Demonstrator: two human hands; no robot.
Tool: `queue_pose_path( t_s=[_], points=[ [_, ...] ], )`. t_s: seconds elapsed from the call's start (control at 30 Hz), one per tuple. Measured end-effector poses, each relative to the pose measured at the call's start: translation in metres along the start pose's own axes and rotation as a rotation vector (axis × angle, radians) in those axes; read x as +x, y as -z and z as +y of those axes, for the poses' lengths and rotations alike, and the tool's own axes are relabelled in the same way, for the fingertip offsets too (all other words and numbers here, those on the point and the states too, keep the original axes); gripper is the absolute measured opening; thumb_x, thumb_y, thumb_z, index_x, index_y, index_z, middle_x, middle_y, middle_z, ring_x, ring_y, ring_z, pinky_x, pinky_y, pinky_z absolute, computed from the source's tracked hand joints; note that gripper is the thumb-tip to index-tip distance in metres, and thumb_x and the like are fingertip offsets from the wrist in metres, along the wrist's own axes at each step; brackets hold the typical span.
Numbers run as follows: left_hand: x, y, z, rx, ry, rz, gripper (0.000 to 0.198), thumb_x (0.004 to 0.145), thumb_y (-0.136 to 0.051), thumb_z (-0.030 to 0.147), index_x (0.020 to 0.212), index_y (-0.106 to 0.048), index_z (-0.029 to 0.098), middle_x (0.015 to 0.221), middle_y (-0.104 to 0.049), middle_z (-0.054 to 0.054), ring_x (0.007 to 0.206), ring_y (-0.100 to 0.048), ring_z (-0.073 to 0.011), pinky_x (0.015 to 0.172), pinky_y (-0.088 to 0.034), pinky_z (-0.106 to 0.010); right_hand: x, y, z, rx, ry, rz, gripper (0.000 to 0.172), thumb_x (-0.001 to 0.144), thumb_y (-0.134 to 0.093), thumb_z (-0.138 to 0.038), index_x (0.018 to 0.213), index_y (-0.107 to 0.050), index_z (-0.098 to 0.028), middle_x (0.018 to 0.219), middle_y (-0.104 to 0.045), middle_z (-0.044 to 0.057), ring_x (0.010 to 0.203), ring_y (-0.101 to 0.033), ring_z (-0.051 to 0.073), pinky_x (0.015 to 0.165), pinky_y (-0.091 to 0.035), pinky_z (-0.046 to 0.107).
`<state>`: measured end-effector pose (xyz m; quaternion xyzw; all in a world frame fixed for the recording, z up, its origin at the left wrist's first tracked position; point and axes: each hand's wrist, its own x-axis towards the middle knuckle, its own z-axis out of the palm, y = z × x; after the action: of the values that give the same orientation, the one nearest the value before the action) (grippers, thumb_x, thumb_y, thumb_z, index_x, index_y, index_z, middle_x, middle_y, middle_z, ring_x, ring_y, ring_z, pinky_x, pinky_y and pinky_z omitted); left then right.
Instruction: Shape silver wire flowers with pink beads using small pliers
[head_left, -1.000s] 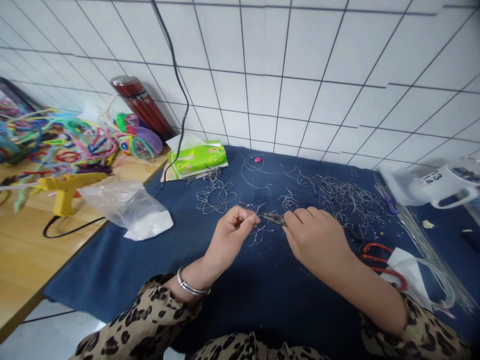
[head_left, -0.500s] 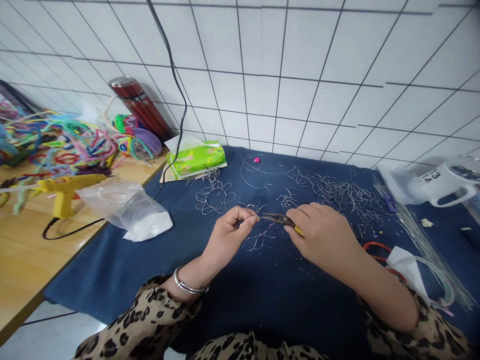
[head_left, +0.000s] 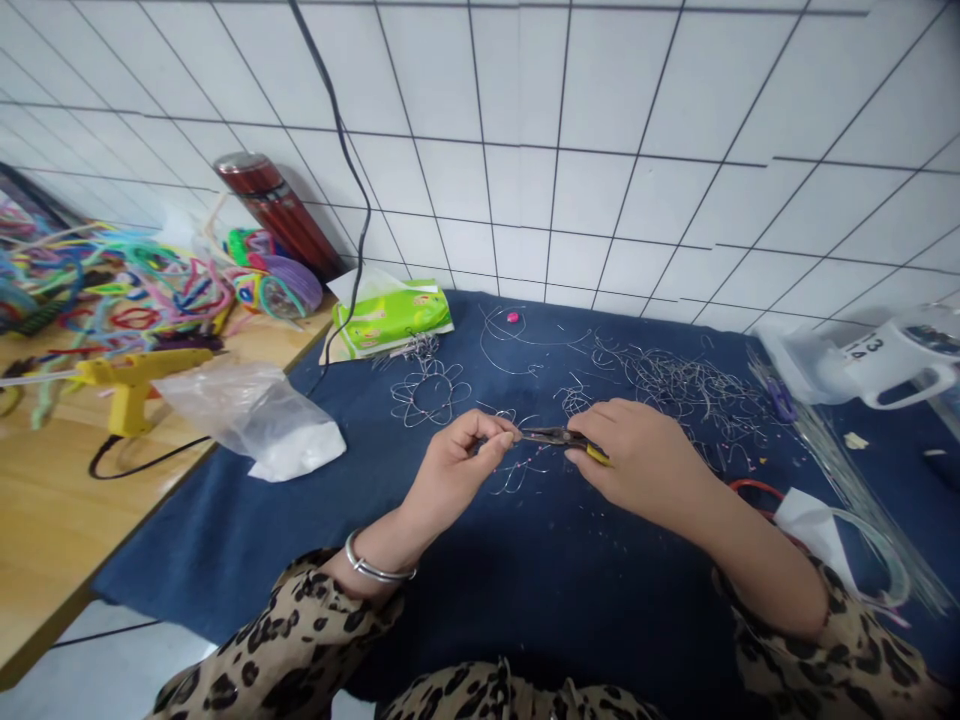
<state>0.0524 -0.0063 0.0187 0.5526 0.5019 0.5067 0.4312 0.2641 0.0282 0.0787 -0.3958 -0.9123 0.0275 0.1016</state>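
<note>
My left hand [head_left: 461, 462] pinches a thin wire near the middle of the blue cloth [head_left: 525, 570]. Wrapped round the yellow handles of the long-nosed pliers [head_left: 555, 436] is my right hand [head_left: 637, 455]. The plier jaws point left and reach the wire at my left fingertips. Just below them lies a looped wire piece [head_left: 514, 478] with small pink beads. A flower-shaped wire ring [head_left: 431, 393] rests on the cloth, up and left of my left hand.
Tangled wire [head_left: 690, 390] lies behind my right hand. A green tissue pack [head_left: 397, 318], plastic bag [head_left: 262, 420] and yellow glue gun [head_left: 135, 380] are at left. At right stand a white mug [head_left: 892, 360] and straight wires [head_left: 862, 510].
The pliers in my right hand have moved slightly left, and their tips now meet the wire at my left fingertips. My left hand has barely moved.
</note>
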Motion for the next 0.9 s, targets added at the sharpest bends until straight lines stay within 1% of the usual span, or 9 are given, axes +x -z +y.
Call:
queue_pose_path(
  t_s=[0.2,0.47,0.67,0.9],
  points=[
    [-0.0002,0.0013,0.0008,-0.007,0.015,-0.04,0.015,0.084,-0.058,0.024,0.073,-0.054,0.016,0.084,-0.063,-0.004,0.083,-0.056,-0.0144,0.074,-0.043,-0.027,0.0012,-0.0024,0.0012,0.025,0.029,-0.019,0.014,0.086,-0.049,-0.028,0.091,-0.059,-0.02,0.081,-0.061,0.003,0.083,-0.053,0.017,0.074,-0.037,0.029],
    [0.0008,0.0012,-0.0016,-0.072,0.04,-0.064,0.013,0.084,-0.058,0.022,0.073,-0.054,0.016,0.079,-0.061,-0.002,0.08,-0.056,-0.0134,0.071,-0.042,-0.025,0.0014,-0.0045,0.0026,0.03,0.064,-0.027,0.011,0.086,-0.049,-0.026,0.09,-0.058,-0.02,0.08,-0.061,0.002,0.08,-0.052,0.016,0.073,-0.036,0.028],
    [0.001,0.0012,-0.001,-0.097,0.019,-0.07,0.013,0.084,-0.058,0.022,0.073,-0.052,0.016,0.08,-0.061,-0.002,0.08,-0.055,-0.0135,0.071,-0.042,-0.026,0.0005,-0.0054,0.0027,0.025,0.049,-0.045,0.011,0.087,-0.048,-0.026,0.086,-0.057,-0.02,0.079,-0.059,0.002,0.078,-0.05,0.016,0.07,-0.035,0.027],
    [0.0009,0.0024,-0.004,-0.07,-0.009,-0.078,0.013,0.085,-0.057,0.023,0.075,-0.051,0.016,0.081,-0.059,-0.002,0.082,-0.055,-0.0139,0.071,-0.042,-0.026,0.0021,-0.0082,0.0019,0.012,0.072,-0.063,0.012,0.087,-0.047,-0.025,0.086,-0.058,-0.02,0.08,-0.059,0.001,0.076,-0.049,0.015,0.067,-0.034,0.027]
  ],
)
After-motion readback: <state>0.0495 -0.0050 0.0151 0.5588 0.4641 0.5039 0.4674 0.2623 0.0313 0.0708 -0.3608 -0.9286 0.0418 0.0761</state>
